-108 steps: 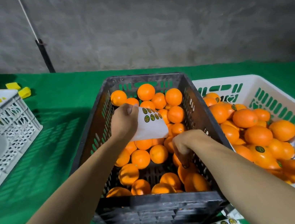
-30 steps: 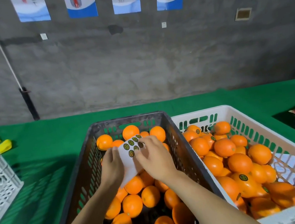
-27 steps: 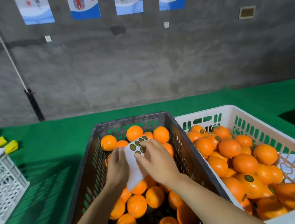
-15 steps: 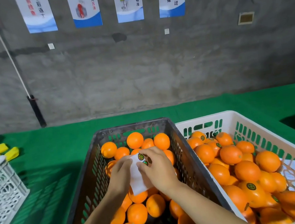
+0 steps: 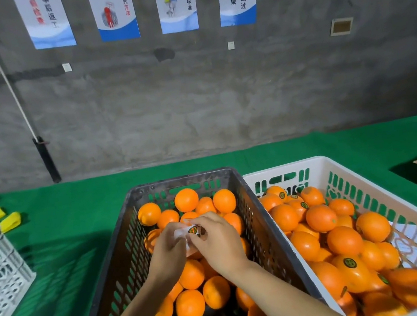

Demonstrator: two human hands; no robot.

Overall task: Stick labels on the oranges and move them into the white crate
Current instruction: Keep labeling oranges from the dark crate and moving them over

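Two hands worked above the dark crate (image 5: 178,180): left hand (image 5: 168,254) pinched the label sheet (image 5: 179,233) steady, right hand (image 5: 219,244) pinched one label (image 5: 193,230), probably for peeling. Oranges (image 5: 191,274) lay beneath; white crate (image 5: 284,168) stood at 3 o'clock.

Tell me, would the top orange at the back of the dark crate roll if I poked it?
Probably: the orange is round and perched on others, so it would likely roll. The walls of the dark crate should stop it. It looks firm.
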